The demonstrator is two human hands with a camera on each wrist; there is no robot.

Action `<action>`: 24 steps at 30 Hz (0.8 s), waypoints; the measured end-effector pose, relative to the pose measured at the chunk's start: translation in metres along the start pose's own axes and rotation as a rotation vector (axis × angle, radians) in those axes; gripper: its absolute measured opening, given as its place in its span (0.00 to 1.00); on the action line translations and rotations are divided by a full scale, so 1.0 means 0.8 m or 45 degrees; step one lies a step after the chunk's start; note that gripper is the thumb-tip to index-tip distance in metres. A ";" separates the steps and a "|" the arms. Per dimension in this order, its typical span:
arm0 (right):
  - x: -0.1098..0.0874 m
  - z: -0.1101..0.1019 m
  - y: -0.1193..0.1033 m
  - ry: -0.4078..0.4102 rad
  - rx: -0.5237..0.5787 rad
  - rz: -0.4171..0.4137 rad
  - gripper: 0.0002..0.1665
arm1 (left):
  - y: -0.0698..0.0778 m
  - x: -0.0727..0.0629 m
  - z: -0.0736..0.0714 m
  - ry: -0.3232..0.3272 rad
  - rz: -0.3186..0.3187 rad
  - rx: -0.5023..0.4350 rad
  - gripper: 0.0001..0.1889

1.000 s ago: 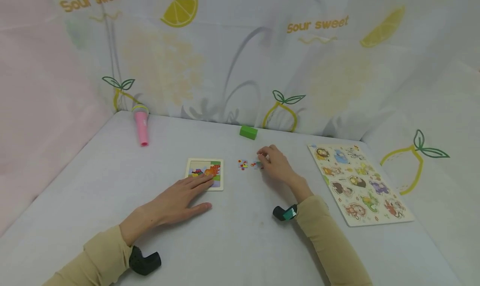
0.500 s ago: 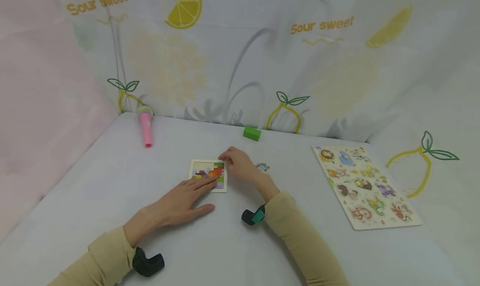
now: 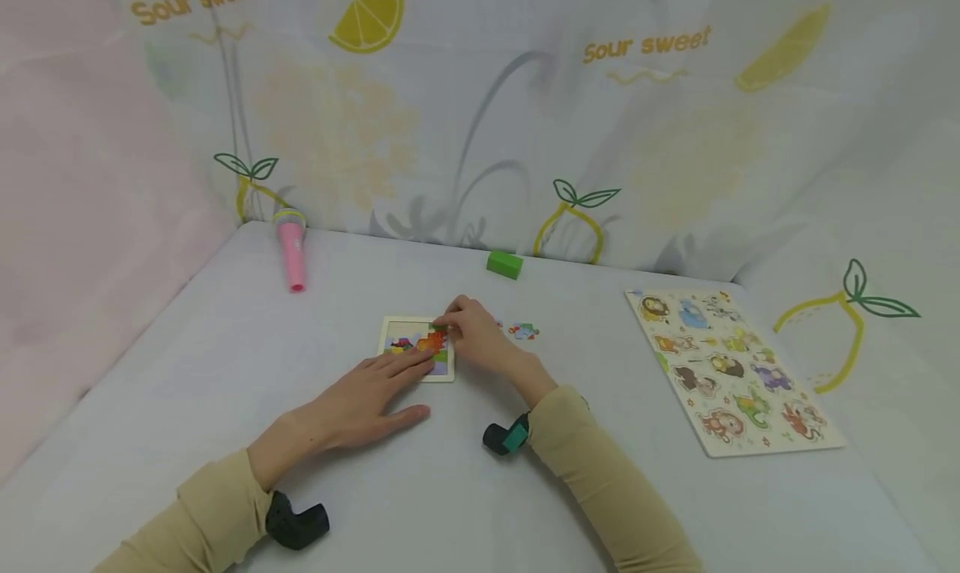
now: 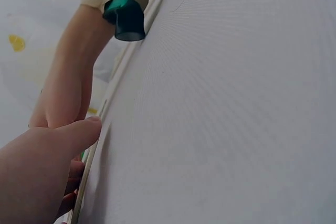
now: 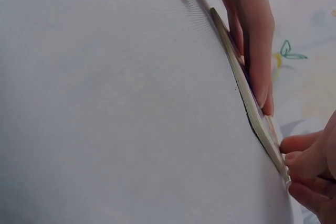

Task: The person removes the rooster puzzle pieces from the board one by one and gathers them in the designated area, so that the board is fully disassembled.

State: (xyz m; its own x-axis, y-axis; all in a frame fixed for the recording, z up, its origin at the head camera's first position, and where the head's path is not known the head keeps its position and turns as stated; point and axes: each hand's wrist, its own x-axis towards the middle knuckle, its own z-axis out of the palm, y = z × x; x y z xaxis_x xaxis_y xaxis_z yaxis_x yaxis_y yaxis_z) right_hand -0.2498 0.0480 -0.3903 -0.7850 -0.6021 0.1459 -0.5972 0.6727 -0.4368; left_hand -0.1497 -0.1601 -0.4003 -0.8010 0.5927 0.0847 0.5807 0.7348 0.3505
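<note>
A small jigsaw puzzle in a pale wooden tray [image 3: 386, 333] lies in the middle of the table in the head view. Its upper left part is bare; orange, green and purple pieces show around it. My left hand [image 3: 367, 402] lies flat, fingers outstretched over the lower part of the puzzle, thumb on the tablecloth. At the tray's upper right corner, beside a green part, my right hand [image 3: 476, 335] has curled fingers, thumb and fingertips close together. Whether a piece is between them is hidden. The right wrist view shows these fingertips [image 5: 299, 142] against the tray's edge [image 5: 247, 95].
Loose puzzle pieces [image 3: 523, 331] lie just right of my right hand. Behind them stands a green block [image 3: 505, 264]. A pink toy microphone [image 3: 293, 256] lies at the back left, and a large animal puzzle board [image 3: 727, 373] at the right. A printed cloth hangs behind the table.
My right hand has moved left from the loose pieces to the tray's upper right corner, and its fingertips have come slightly lower there. My left hand stays on the puzzle. The view has shifted slightly.
</note>
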 end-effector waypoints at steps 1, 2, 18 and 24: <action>0.000 0.000 0.000 -0.001 0.006 -0.003 0.20 | 0.000 0.000 0.000 -0.002 -0.003 0.002 0.35; -0.001 0.000 0.000 -0.004 0.014 -0.003 0.20 | 0.000 0.000 0.000 -0.003 -0.005 0.003 0.36; -0.005 0.000 -0.004 -0.023 0.049 -0.012 0.14 | -0.002 0.000 0.001 -0.011 -0.026 -0.009 0.37; -0.003 0.004 -0.002 -0.039 0.021 0.009 0.14 | -0.002 0.000 0.001 -0.012 -0.027 -0.010 0.37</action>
State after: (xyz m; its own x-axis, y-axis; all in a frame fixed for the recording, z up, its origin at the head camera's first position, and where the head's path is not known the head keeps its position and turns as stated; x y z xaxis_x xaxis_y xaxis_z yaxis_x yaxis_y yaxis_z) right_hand -0.2464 0.0474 -0.3927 -0.7837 -0.6102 0.1158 -0.5885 0.6699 -0.4526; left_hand -0.1504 -0.1608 -0.4015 -0.8117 0.5800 0.0683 0.5624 0.7447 0.3593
